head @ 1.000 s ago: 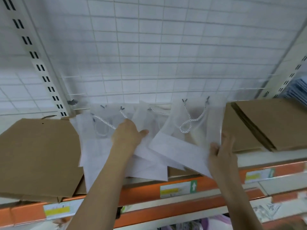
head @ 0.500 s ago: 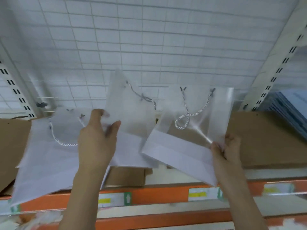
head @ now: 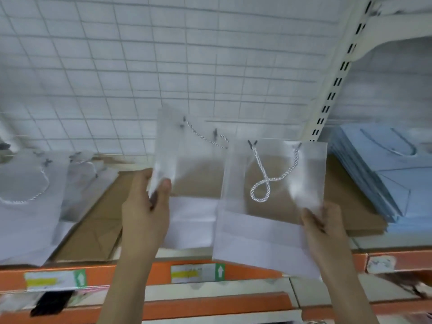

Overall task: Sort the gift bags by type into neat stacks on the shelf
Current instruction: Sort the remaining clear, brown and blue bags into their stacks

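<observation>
I am pinching one translucent bag in my left hand and a matching bag in my right hand, lifting both clear above the shelf's front edge, probably to pair them before stacking.

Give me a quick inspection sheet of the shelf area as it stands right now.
Surface: shelf with orange front beam, mostly covered by flat brown paper bags.
Job's things: two translucent bags held up, left translucent bag and right translucent bag; more translucent bags lying loose at left; blue bag stack at right.
Clutter: dark item below the beam, too blurred to identify.
Hands: left hand pinches the left bag's edge; right hand grips the right bag's lower corner.
Cables: nothing seen; only a white rope handle.
Surroundings: wire grid backing, slotted upright, shelf labels.
</observation>
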